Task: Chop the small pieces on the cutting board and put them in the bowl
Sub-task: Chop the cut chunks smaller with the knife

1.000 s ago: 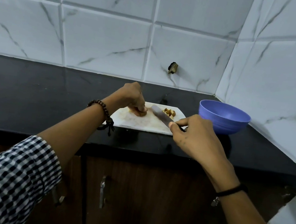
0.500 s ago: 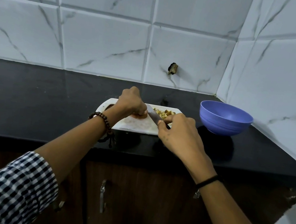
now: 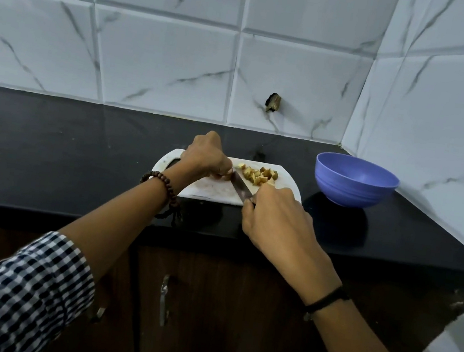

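Note:
A white cutting board (image 3: 211, 192) lies on the black counter in the head view. Several small yellow-brown chopped pieces (image 3: 259, 175) are heaped at its far right. My left hand (image 3: 205, 156) is curled over a larger piece (image 3: 226, 176) at the board's middle and pins it down. My right hand (image 3: 275, 220) grips the handle of a knife (image 3: 239, 188), whose blade runs up-left and meets the held piece right beside my left fingers. A blue bowl (image 3: 354, 180) stands on the counter to the right of the board; its visible inside holds nothing.
The black counter (image 3: 65, 154) stretches wide to the left of the board. Tiled walls close in behind and on the right, right behind the bowl. Below the counter edge are dark wooden cabinet doors with a metal handle (image 3: 163, 299).
The view has shifted so the board sits further from me. My right hand has drawn the knife in against the piece under my left hand, and the chopped heap has come into plain sight.

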